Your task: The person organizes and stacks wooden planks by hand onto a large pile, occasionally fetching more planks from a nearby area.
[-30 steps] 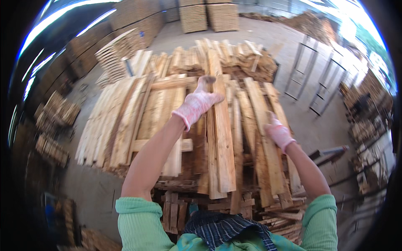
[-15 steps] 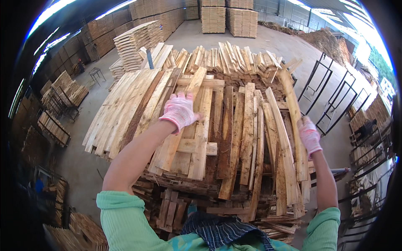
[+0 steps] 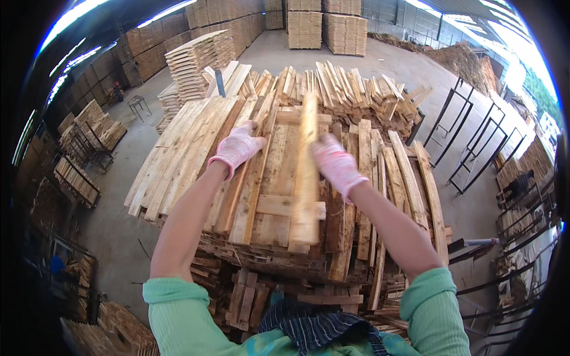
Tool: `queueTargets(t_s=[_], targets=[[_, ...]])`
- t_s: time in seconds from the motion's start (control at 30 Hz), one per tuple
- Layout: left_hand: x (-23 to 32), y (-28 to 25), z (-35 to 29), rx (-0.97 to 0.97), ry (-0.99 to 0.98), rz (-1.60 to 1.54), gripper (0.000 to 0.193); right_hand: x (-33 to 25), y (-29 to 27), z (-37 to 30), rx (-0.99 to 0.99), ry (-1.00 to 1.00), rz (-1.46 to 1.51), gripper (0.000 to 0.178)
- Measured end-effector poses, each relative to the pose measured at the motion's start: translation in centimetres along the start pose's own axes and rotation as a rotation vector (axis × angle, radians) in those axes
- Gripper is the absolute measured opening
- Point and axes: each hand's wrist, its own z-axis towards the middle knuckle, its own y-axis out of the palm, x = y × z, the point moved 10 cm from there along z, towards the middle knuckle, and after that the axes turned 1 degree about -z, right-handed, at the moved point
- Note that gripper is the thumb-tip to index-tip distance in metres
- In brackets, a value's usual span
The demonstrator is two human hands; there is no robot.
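My right hand (image 3: 336, 163), in a pink and white knit glove, grips the right edge of a long wooden plank (image 3: 305, 178). The plank is smeared by motion and stands out above two short crosspieces (image 3: 274, 205) on the stack. To the left, my left hand (image 3: 234, 148), gloved alike, is over a narrow board (image 3: 230, 199), thumb on one side and fingers toward the far end; its fingertips are partly hidden. Side by side left of it are pale boards (image 3: 172, 154). Rough, bark-edged planks (image 3: 362, 196) lie loosely right of the right hand.
A row of short boards (image 3: 344, 86) lies across the far side of the stack. Black metal frames (image 3: 451, 121) stand on the floor at right, and a metal bar (image 3: 478, 242) juts out near the right elbow. Tall lumber stacks (image 3: 346, 34) stand farther back.
My right hand has swung left from the stack's right edge, bringing the long plank over the middle. My left hand has shifted a little left, and boards beneath it have moved left too.
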Motion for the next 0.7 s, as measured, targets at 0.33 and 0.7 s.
queueTargets(t_s=[0.33,0.7], targets=[[-4.7,-0.4,-3.6,0.135,0.189,0.376,0.051,-1.1,6.1,3.4,-0.529,-0.170,-0.282,0.036],[-4.9,-0.5,-3.1,0.174,0.131,0.430,0.052,15.9,-10.2,-7.0,0.014,0.310,-1.002,0.065]])
